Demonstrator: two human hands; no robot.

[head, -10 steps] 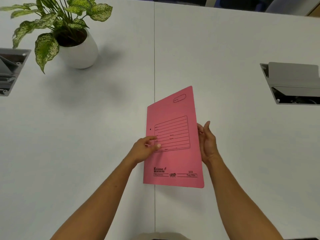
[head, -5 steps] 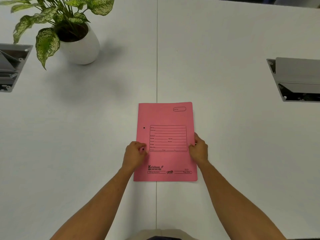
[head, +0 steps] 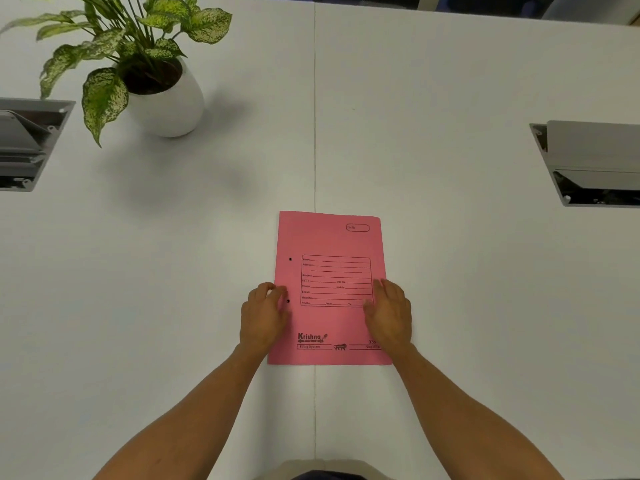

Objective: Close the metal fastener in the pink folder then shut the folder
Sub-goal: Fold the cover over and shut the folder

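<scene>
Head view: the pink folder [head: 329, 289] lies shut and flat on the white table [head: 450, 271]; left hand [head: 264, 315] and right hand [head: 389, 311] rest loosely on its side edges, grasping nothing. Judged the opening step: next, lift the cover to reach the fastener, hidden inside

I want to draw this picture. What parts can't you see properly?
- Metal fastener: hidden in the head view under the shut cover of the pink folder.
- Small print on the cover form: too tiny to read.
- Folder's side edges: partly covered by the left hand and right hand.
- Grey table boxes: cut off by the picture's sides.
</scene>
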